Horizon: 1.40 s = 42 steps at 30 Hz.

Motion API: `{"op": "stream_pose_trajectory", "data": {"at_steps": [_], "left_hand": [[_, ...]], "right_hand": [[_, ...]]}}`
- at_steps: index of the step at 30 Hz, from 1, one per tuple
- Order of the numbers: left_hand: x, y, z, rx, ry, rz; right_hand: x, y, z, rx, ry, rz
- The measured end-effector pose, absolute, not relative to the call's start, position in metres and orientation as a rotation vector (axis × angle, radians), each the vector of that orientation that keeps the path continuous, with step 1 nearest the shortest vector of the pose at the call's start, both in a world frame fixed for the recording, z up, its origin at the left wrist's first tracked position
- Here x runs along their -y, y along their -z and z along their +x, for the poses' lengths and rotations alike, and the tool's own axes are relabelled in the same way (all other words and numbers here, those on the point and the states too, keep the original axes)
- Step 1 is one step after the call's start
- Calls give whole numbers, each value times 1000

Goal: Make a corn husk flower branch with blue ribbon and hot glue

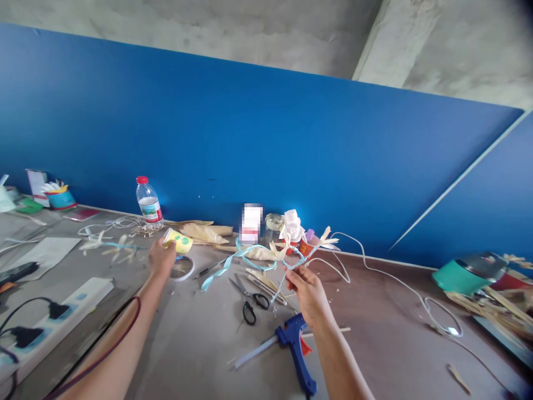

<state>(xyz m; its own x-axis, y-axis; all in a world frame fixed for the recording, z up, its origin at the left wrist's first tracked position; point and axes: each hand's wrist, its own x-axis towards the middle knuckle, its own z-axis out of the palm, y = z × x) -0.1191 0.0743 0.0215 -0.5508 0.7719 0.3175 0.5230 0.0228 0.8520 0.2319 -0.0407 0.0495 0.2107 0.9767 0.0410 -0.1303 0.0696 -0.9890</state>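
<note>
My left hand is closed round a small yellow paper cup with green dots, tilted on its side above the table. Pinched in my right hand is a stem wrapped in light blue ribbon, with pale husk-like petals at its branch ends. A loose length of blue ribbon trails to the left of it. Under my right hand lies a blue glue gun with a clear glue stick. Black-handled scissors lie open between the hands, near a roll of tape.
A water bottle with a red cap stands by the blue partition. Dried husks, a glass jar and red cups line the back. A power strip with plugs is at left, a white cable at right.
</note>
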Motion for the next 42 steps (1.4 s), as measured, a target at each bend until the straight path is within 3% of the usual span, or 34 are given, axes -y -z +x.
{"op": "stream_pose_trajectory", "data": {"at_steps": [3, 7, 12, 32, 42], "left_hand": [[-60, -33, -101, -2052, -1403, 1687], [-24, -34, -60, -1604, -1015, 2431], [2, -13, -32, -1437, -733, 2658], [-6, 7, -40, -1273, -900, 2772], [-6, 4, -38, -1253, -879, 2749]], "right_hand": [[38, -49, 233, 978, -1063, -1146], [38, -54, 228, 979, -1023, -1127], [43, -64, 215, 1009, -950, -1116], [11, -78, 162, 1329, -739, -1195], [11, -66, 162, 1437, -752, -1040]]}}
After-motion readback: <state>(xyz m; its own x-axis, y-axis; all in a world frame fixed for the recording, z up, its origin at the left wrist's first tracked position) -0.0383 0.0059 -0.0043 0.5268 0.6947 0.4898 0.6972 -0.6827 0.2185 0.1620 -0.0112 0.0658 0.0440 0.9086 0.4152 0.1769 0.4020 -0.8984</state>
